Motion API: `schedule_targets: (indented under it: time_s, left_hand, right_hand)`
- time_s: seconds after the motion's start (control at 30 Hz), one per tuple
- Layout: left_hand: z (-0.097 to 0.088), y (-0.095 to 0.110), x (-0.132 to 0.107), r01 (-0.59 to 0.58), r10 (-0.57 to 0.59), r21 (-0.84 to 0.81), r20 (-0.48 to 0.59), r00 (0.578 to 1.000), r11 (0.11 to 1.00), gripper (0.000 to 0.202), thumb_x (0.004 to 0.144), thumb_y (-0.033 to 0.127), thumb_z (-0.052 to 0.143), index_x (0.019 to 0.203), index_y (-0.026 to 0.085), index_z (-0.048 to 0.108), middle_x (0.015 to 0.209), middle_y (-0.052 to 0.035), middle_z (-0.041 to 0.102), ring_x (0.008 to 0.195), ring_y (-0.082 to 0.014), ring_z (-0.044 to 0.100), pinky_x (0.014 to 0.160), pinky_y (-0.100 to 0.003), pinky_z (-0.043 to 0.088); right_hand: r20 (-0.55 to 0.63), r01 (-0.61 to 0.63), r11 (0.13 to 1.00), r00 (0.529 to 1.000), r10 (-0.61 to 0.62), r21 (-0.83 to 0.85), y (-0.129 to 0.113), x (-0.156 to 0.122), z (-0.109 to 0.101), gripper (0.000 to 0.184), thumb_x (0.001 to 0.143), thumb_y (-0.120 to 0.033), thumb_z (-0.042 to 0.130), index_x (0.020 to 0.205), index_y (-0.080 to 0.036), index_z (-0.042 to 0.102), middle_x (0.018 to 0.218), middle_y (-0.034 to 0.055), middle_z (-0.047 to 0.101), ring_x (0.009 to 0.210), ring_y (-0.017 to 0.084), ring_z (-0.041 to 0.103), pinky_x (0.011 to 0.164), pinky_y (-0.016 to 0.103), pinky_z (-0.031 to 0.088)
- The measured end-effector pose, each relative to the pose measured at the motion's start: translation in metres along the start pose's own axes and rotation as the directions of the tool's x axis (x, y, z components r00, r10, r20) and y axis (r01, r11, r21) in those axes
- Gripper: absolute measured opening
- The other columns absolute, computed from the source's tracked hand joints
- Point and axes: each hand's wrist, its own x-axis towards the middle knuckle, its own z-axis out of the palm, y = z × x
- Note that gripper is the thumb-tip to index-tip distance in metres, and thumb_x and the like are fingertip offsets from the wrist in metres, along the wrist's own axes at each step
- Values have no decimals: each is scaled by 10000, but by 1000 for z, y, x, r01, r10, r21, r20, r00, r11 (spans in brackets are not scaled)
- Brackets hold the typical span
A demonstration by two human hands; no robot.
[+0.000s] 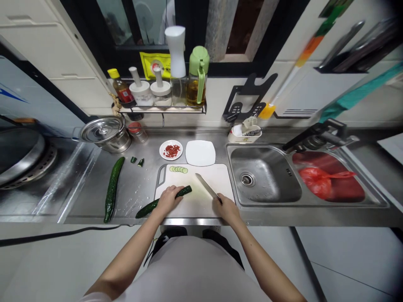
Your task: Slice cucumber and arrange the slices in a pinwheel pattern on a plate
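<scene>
My left hand [170,199] is closed over a dark green cucumber [147,209] that lies slantwise across the lower left of the white cutting board [189,211]. One end of it sticks out beyond my fingers, over the board. In my right hand [227,207] is the handle of a kitchen knife [206,184], its blade pointing up and left over the board, apart from the cucumber. A short row of overlapping cucumber slices [178,169] lies at the board's top left. Behind the board are a white plate of chopped red pieces [171,151] and a bare white square plate [200,152].
Another whole cucumber [113,188] and two cut-off ends [140,162] lie on the steel counter to the left. A lidded pot [108,136] and a red-capped jar [137,132] stand behind. On the right is a double sink [266,201] with a red plastic bag [317,183].
</scene>
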Motion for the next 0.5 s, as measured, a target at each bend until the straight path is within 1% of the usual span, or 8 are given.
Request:
schedule_targets:
  time_s: [0.07, 0.27, 0.5]
  left_hand:
    - [1, 0, 0, -5, 5, -5, -8, 1000, 1000, 437, 865, 290, 576, 1301, 259, 560, 1060, -69, 632, 1037, -240, 580, 903, -343, 445]
    - [5, -2, 1, -22, 22, 8, -20, 1000, 1000, 444, 848, 272, 586, 1291, 260, 555, 1054, -58, 627, 1009, -224, 588, 874, -326, 450]
    - [7, 0, 1, -32, 40, 95, -85, 996, 995, 444, 816, 319, 633, 1253, 276, 574, 1074, -55, 628, 1036, -254, 564, 885, -382, 426]
  right_hand:
    - [28, -11, 1000, 1000, 12, -25, -2, -1, -3, 345, 949, -370, 340, 1158, -248, 587, 1077, 79, 679, 966, 217, 613, 673, 268, 355]
    - [56, -29, 998, 998, 32, -51, -5, -1, -6, 342, 936, -342, 337, 1146, -251, 592, 1074, 80, 682, 966, 225, 622, 685, 281, 376]
    - [72, -10, 994, 997, 19, -112, -7, 1, -10, 353, 932, -318, 346, 1170, -244, 595, 1092, 94, 678, 990, 226, 624, 714, 286, 398]
